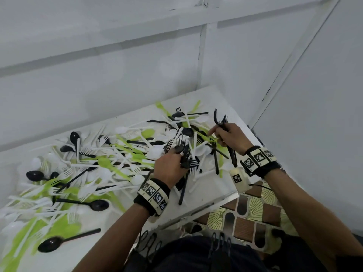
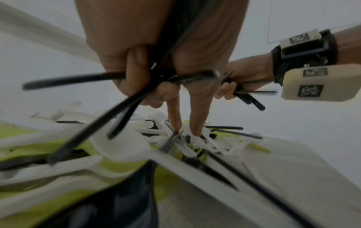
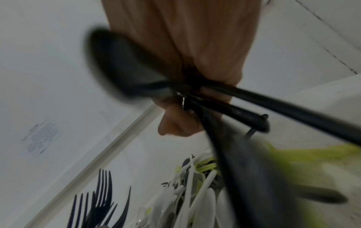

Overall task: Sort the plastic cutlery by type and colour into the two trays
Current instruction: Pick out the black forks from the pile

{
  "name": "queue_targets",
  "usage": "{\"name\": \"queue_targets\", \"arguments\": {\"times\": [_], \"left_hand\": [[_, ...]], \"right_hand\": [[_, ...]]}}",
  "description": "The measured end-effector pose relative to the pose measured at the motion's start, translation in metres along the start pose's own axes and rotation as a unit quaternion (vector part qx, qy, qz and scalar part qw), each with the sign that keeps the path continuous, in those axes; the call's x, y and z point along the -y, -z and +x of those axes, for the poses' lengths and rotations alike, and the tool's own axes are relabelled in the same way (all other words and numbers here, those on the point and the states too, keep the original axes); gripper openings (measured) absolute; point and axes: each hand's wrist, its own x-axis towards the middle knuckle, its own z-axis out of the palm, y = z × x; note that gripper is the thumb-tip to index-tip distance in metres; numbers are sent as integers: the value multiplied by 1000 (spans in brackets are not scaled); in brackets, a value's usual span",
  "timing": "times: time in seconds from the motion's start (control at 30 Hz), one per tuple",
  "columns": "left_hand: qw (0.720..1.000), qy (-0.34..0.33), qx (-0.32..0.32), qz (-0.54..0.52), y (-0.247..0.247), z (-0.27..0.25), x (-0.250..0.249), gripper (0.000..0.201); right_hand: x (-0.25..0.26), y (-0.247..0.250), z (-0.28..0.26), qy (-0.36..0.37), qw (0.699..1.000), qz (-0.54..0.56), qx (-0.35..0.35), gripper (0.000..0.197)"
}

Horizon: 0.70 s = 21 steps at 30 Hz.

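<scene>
The white table [image 1: 220, 185] carries a mixed pile of plastic cutlery [image 1: 117, 154] in black, white and lime green: forks, spoons and knife-like pieces lie crossed over one another across most of its top, from its far corner down to its near left edge. No tray is identifiable in any view, so no container contents can be reported. The left hand [image 1: 170, 169] is over the right part of the pile, near the table's front edge, fingers curled around a bundle of black forks [image 1: 179, 146] whose tines fan upward past the knuckles. In the left wrist view the handles of this bundle cross the palm, while two fingers [image 2: 196, 123] extend straight down and touch white pieces in the pile. The right hand [image 1: 227, 137] is above the table's right side, beyond the left hand, and grips a second bunch of black cutlery [image 1: 222, 120]; fork tines rise above the fist and handles project below it toward the wrist. The right wrist view, heavily blurred, shows black handles clamped in the closed fingers. A single black spoon [image 1: 59, 241] lies apart from the pile at the table's near left edge.
</scene>
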Motion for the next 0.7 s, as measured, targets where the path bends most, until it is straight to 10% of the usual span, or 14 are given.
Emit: {"name": "queue_targets", "arguments": {"times": [0.7], "left_hand": [[971,234,-48,-25,19,-34,104,22]], "right_hand": [[8,-70,30,201,950,-234,53,10]]}}
